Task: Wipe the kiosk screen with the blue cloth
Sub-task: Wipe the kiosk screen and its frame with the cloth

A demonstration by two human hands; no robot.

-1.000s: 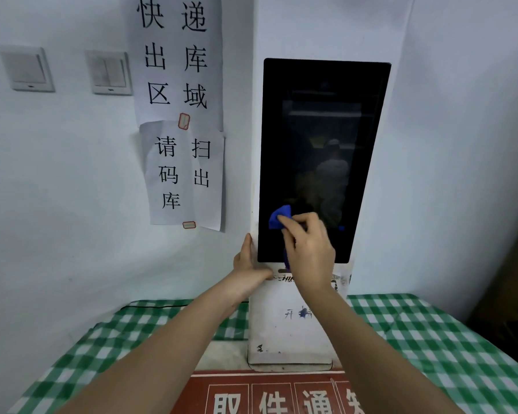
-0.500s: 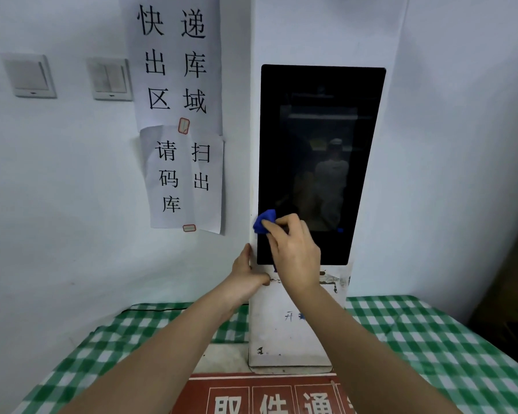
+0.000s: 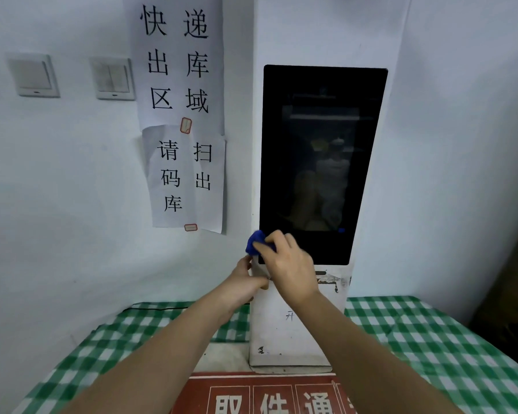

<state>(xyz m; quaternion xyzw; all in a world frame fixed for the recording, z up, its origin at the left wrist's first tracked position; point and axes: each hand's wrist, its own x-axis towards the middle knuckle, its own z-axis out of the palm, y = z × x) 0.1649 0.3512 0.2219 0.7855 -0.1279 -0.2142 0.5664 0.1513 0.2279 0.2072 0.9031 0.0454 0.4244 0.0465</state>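
A tall white kiosk (image 3: 296, 339) stands on the table with a dark, switched-off screen (image 3: 320, 162) in its front. My right hand (image 3: 290, 264) presses a bunched blue cloth (image 3: 253, 242) against the screen's lower left corner, the cloth sticking out past the screen's left edge. My left hand (image 3: 245, 274) grips the kiosk's left side just below that corner, fingers hidden behind the casing.
A green-and-white checked tablecloth (image 3: 431, 339) covers the table. A red sign with white characters (image 3: 266, 395) lies in front of the kiosk. Paper notices (image 3: 183, 115) and two light switches (image 3: 72, 76) are on the wall to the left.
My right hand has slid the blue cloth leftward along the bottom of the screen to its left edge. My left hand has stayed on the kiosk's side.
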